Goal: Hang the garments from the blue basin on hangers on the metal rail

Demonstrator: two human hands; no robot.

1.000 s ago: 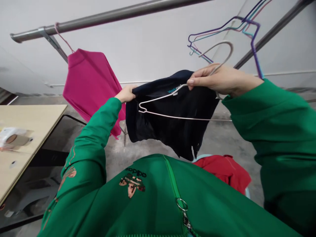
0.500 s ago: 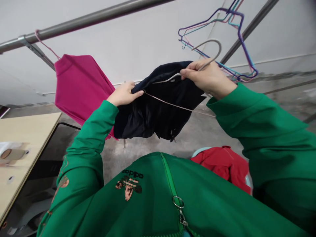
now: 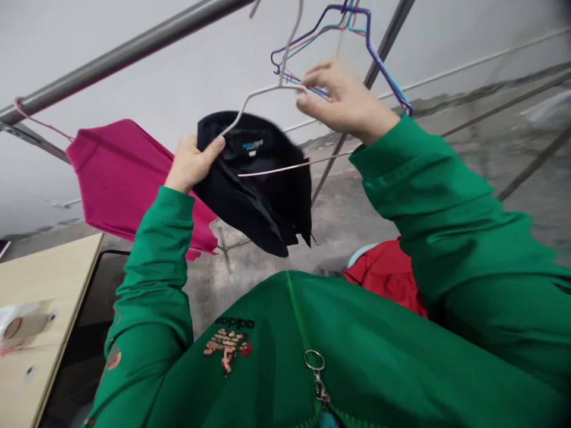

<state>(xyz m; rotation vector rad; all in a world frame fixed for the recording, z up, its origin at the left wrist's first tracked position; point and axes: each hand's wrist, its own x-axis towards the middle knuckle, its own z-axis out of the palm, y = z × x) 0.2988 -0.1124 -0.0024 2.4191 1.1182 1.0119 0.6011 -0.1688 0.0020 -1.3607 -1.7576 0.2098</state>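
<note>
A pale wire clothes hanger (image 3: 263, 90) spans my two hands, its left shoulder inside the neck of a black garment (image 3: 250, 208) with a printed label. My left hand (image 3: 191, 160) is closed on the garment's neck edge, its thumb against the hanger wire. Slightly blurred, my right hand (image 3: 341, 98) pinches the hanger's right shoulder below the hook, thumb and fingers around the wire. That right shoulder is bare of cloth. The hanger's lower bar passes in front of the garment's opening toward my right sleeve.
A magenta top (image 3: 120, 172) hangs at left from a metal rail (image 3: 111, 59). Several coloured hangers (image 3: 368, 30) hang behind my right hand. Red clothing (image 3: 383, 273) lies in a pale blue container low on the right. A wooden table (image 3: 40, 267) stands at left.
The black garment has slid off the hanger's right side and hangs from the left. My right hand has moved up and left; the hanger's hook now points upward. The view has shifted right.
</note>
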